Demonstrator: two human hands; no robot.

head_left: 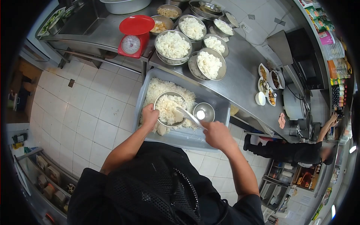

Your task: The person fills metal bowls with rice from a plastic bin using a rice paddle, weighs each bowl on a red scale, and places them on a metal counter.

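Note:
My left hand (150,114) is closed on the rim of a metal bowl (185,98) heaped with white rice (167,107). The bowl is over a big grey plastic tub (221,108), whose left part holds loose cooked rice (159,87). In my right hand (217,134) is the handle of a pale rice paddle (190,117); its blade reaches the rice at the bowl's right side. A smaller metal bowl (204,111) with something white at its bottom sits in the tub, just right of the paddle.
Several rice-filled bowls (173,45) crowd the steel counter (240,71) beyond the tub. A red kitchen scale (131,45) stands at their left. Small white dishes of food (263,85) lie farther right. A co-worker in black (288,153) reaches toward a shelf at the right.

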